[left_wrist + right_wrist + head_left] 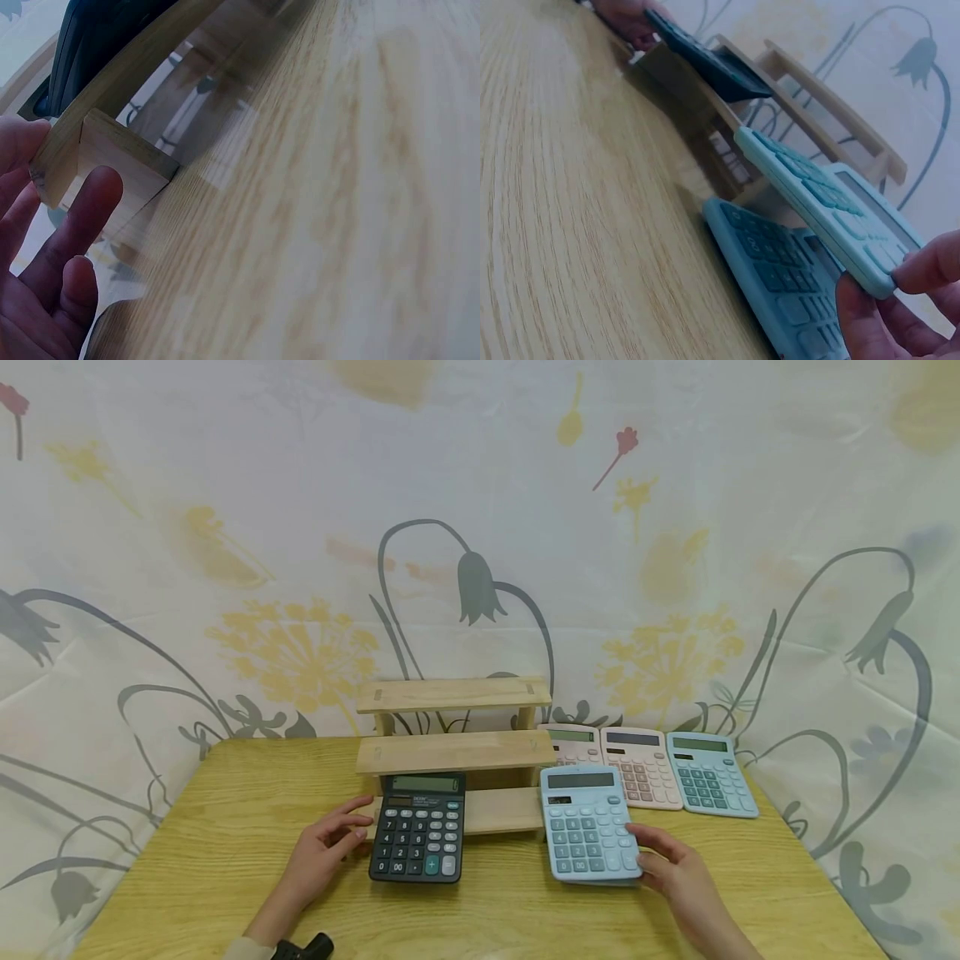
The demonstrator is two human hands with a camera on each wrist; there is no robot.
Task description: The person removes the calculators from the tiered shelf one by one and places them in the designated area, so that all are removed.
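Fingers of the right hand (678, 875) pinched a light-blue rectangular plastic calculator (588, 825) just left of them, above another blue calculator (780, 277) | left hand (318, 852), fingers loosely parted, rested beside a tiered pale-wood shelf (453, 752), black rectangular calculator (418, 828) just right

Wide head view, close wrist views
The head camera faces forward and down across the wood-grain table (510, 914); each wrist camera looks low along it, tilted. Head and right-wrist views share the three-tier wooden shelf (457, 750).
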